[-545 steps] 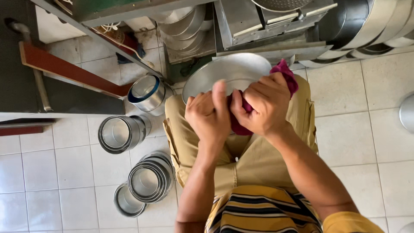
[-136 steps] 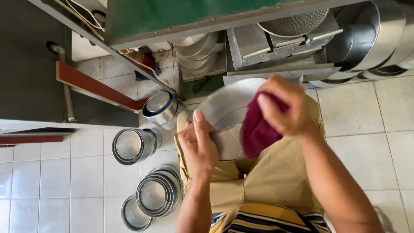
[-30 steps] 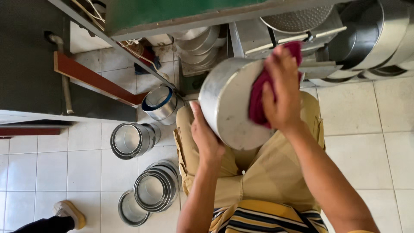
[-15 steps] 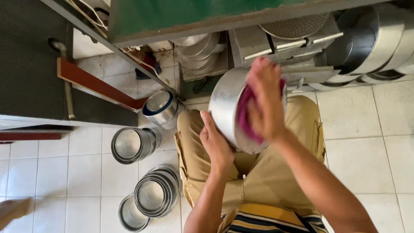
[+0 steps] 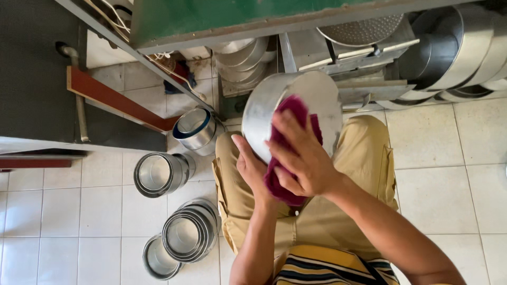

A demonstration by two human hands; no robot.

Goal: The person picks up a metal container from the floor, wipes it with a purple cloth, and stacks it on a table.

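A round steel pan (image 5: pixel 322 100) rests tilted on my lap, its flat bottom turned toward me. My left hand (image 5: pixel 252 168) grips its lower left rim from below. My right hand (image 5: pixel 301 155) presses a maroon cloth (image 5: pixel 289 111) against the pan's side and bottom, fingers spread over the cloth. I sit in tan trousers with my knees toward a low shelf.
On the white tiled floor to my left stand nested steel pans (image 5: pixel 187 235), another stack (image 5: pixel 158 173) and a pan with a blue band (image 5: pixel 194 128). A green-topped bench (image 5: pixel 253 18) holds stacked steel bowls (image 5: pixel 245 58) and large pots (image 5: pixel 459 50) underneath. A red-brown beam (image 5: pixel 113 100) slants at left.
The pan has been turned on my lap, its side now facing left. My right hand with the cloth has slid down from the upper rim to the lower left of the pan.
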